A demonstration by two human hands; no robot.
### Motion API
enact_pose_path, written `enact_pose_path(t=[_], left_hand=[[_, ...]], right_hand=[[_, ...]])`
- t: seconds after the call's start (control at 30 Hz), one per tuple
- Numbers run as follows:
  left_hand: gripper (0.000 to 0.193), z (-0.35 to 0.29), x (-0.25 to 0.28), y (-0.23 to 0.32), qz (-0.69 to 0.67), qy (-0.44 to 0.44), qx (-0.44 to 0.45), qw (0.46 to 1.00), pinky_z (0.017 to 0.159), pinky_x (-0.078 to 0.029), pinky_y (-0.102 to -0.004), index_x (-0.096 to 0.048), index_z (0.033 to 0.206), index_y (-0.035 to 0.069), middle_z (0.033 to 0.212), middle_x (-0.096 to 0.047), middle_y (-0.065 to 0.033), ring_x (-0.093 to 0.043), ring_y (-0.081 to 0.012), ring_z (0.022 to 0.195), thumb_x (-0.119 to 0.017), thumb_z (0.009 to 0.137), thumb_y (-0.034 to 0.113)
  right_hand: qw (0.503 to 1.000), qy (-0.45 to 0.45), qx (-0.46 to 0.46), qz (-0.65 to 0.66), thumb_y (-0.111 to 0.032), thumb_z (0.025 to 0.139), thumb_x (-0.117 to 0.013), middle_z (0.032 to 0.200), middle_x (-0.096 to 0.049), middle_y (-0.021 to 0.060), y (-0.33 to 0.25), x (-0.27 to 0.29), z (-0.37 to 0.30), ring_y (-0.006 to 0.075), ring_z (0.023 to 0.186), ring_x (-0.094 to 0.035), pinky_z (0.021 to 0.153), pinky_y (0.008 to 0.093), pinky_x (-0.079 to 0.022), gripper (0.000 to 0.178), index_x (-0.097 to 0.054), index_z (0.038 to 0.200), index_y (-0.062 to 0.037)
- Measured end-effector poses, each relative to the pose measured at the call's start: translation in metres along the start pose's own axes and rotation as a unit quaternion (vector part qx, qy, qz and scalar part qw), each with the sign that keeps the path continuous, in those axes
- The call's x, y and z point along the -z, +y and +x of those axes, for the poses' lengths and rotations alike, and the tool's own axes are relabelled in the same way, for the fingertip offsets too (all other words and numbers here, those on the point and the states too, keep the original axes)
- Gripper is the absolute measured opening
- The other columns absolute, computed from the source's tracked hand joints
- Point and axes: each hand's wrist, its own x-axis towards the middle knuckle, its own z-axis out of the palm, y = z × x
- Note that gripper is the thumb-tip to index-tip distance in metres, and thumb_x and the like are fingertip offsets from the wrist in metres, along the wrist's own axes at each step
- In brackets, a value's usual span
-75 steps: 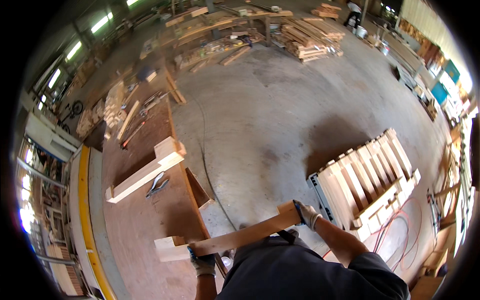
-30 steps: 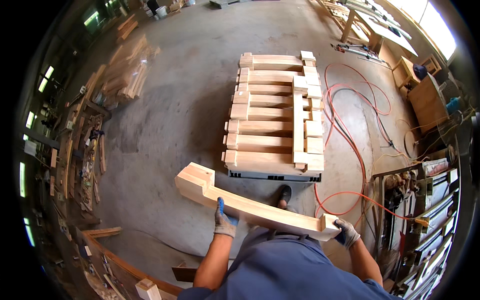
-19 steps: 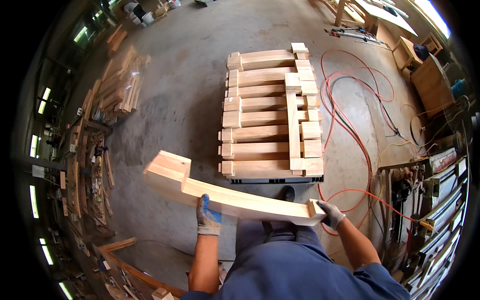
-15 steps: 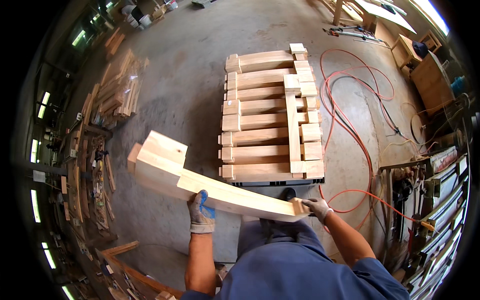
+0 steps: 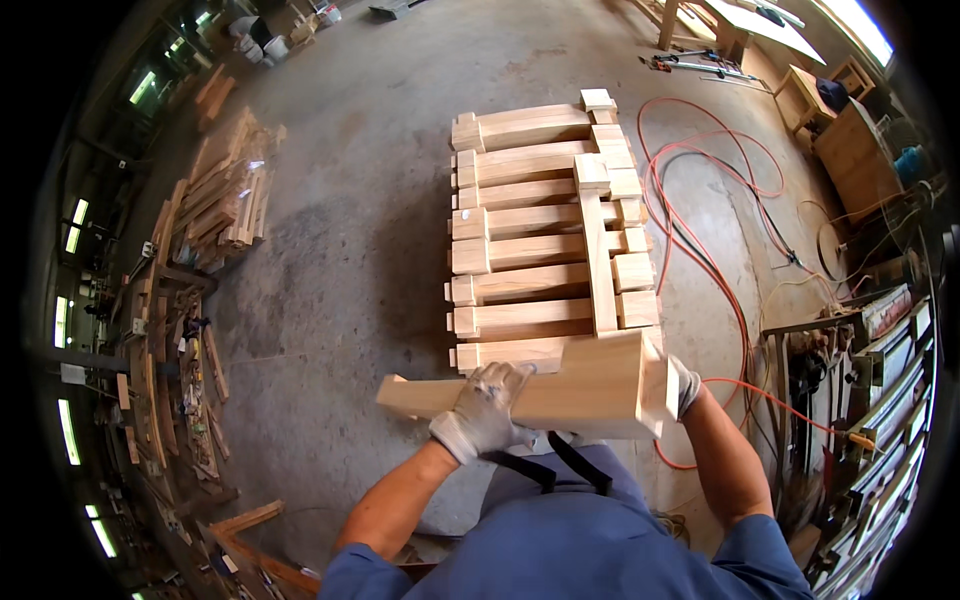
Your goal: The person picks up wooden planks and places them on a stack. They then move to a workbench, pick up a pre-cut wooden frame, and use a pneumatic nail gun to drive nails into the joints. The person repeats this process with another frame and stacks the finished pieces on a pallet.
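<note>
I hold a pale wooden beam [image 5: 590, 395] level in front of my body, its thick squared block end at the right and its slimmer end at the left. My left hand [image 5: 487, 408], in a whitish work glove, is closed over the slim part from above. My right hand [image 5: 688, 386], gloved too, grips the block end, its fingers partly hidden behind the wood. Just beyond lies a stack of similar beams [image 5: 530, 268], set side by side in rows. One beam [image 5: 598, 262] lies crosswise over their right part. The held beam overlaps the stack's near edge in view.
Red hoses [image 5: 705, 262] loop over the concrete floor right of the stack. A rack of long pieces [image 5: 870, 400] stands at near right. Timber piles [image 5: 225, 190] lie at left, with wooden strips [image 5: 255, 518] at lower left. A table [image 5: 765, 32] is at far right.
The beam has been turned round: its block end went from the left to the right. My left hand now lies over its top, and my right hand has moved to the block end.
</note>
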Motion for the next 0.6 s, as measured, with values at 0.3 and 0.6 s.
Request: enact_pose_path(t=[0.3, 0.6], left_hand=[[0.07, 0.001, -0.015, -0.037, 0.041, -0.17, -0.115, 0.978, 0.1, -0.045, -0.0441, -0.055, 0.131, 0.002, 0.111, -0.06, -0.0148, -0.058, -0.0307, 0.107, -0.078, 0.069, 0.026], [0.036, 0.034, -0.062, -0.078, 0.103, -0.132, -0.272, 0.948, 0.097, -0.047, -0.0419, -0.062, 0.122, 0.01, 0.106, -0.062, -0.009, -0.059, -0.0269, 0.103, -0.056, 0.087, 0.017]], right_hand=[[0.922, 0.141, -0.231, -0.276, -0.042, 0.101, -0.057, 0.129, -0.064, 0.0083, 0.016, -0.021, 0.037, 0.0143, 0.116, -0.06, 0.099, 0.0322, -0.049, 0.052, -0.06, 0.134, -0.0026], [0.775, -0.029, -0.214, -0.593, -0.039, 0.085, -0.078, 0.102, -0.065, 0.0009, 0.006, -0.098, 0.094, 0.0103, 0.09, -0.057, 0.083, 0.0278, -0.047, 0.057, -0.065, 0.125, -0.0004]])
